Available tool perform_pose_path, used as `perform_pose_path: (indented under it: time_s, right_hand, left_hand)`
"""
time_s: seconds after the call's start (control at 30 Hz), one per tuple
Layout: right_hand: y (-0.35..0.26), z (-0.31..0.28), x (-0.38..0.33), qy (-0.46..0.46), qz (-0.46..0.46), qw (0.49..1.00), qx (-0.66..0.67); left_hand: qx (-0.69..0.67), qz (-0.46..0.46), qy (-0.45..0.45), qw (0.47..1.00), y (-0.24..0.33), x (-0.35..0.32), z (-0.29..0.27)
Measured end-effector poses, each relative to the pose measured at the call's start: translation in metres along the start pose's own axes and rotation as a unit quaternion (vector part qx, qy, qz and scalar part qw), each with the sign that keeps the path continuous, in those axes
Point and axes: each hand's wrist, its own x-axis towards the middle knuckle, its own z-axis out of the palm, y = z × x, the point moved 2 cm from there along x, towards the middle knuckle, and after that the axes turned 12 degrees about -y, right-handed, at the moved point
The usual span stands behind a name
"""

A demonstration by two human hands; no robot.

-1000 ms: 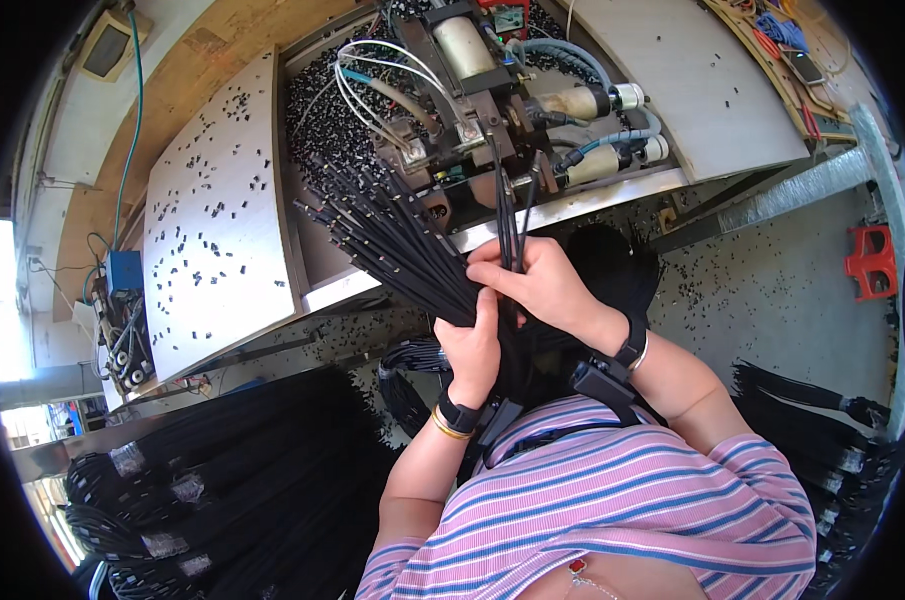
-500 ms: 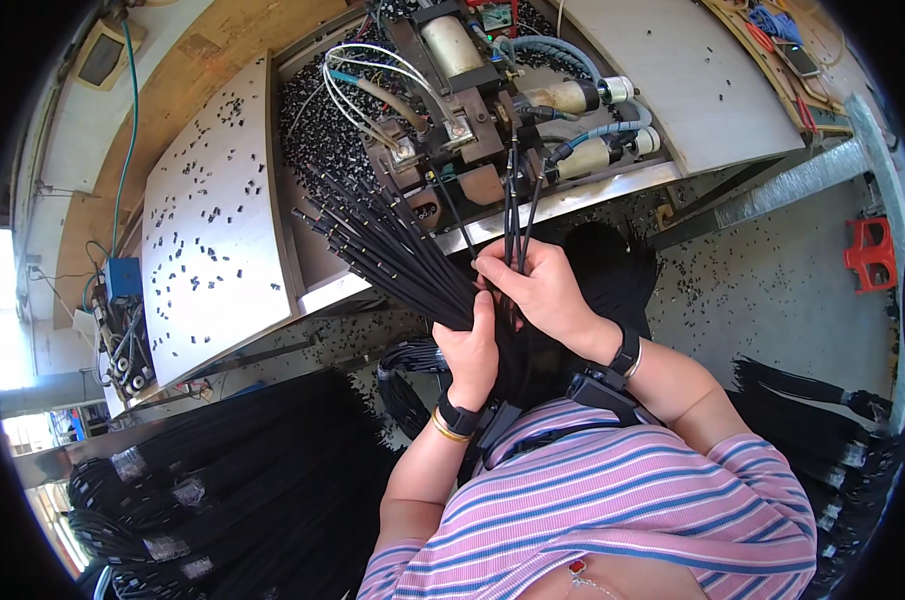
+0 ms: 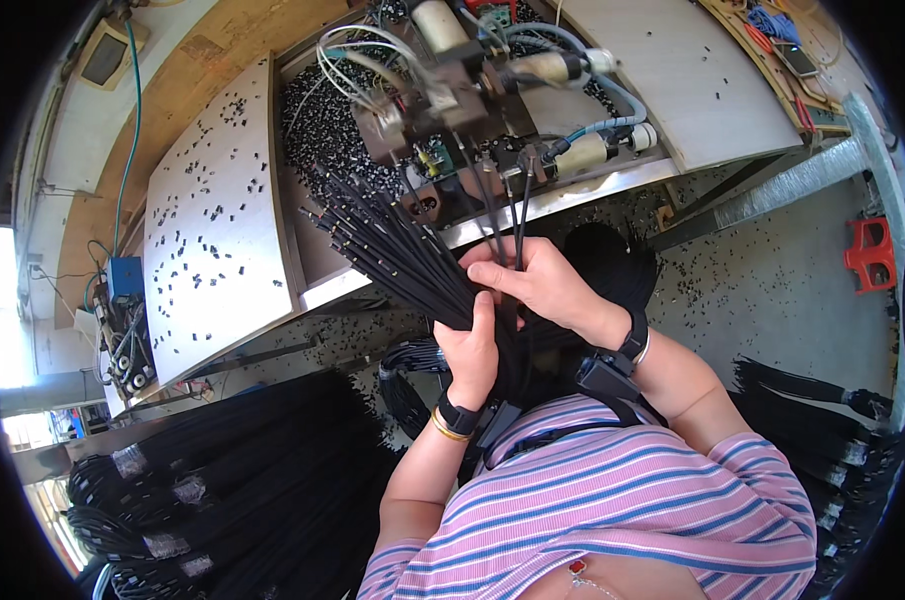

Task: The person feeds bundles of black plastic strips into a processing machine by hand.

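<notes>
My left hand is closed round a thick bundle of black cables, whose tipped ends fan out to the upper left. Just above and to the right, my right hand pinches several single black cables between thumb and fingers. Their far ends reach up to the front of a metal machine with pale cylinders and hoses. Blur smears the machine's middle part and some of these cables. Below my hands the cables run down toward my lap, partly hidden by my wrists.
Small black offcuts fill the machine's tray and dot the white panel at left. Large bundles of black cables lie at lower left, others at lower right. A red stool stands on the floor at right.
The machine's upper part has shifted up and left, its cylinders with it. Some cables in my right hand now lean left. My left hand stays nearly still round the bundle.
</notes>
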Motion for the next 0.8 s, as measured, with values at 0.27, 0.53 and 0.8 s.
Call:
perform_pose_path:
  time_s: [0.27,0.53,0.8]
  right_hand:
    - [0.02,0.004,-0.013,0.07,-0.123,0.987,-0.081]
    - [0.002,0.013,-0.005,0.099,-0.103,0.99,0.008]
    - [-0.003,0.015,0.016,0.096,-0.091,0.99,0.039]
  left_hand:
    - [0.13,0.04,0.041,0.99,-0.002,-0.013,0.005]
    - [0.117,0.033,0.029,0.992,0.006,-0.007,-0.006]
    - [0.118,0.073,0.043,0.989,0.015,0.007,-0.007]
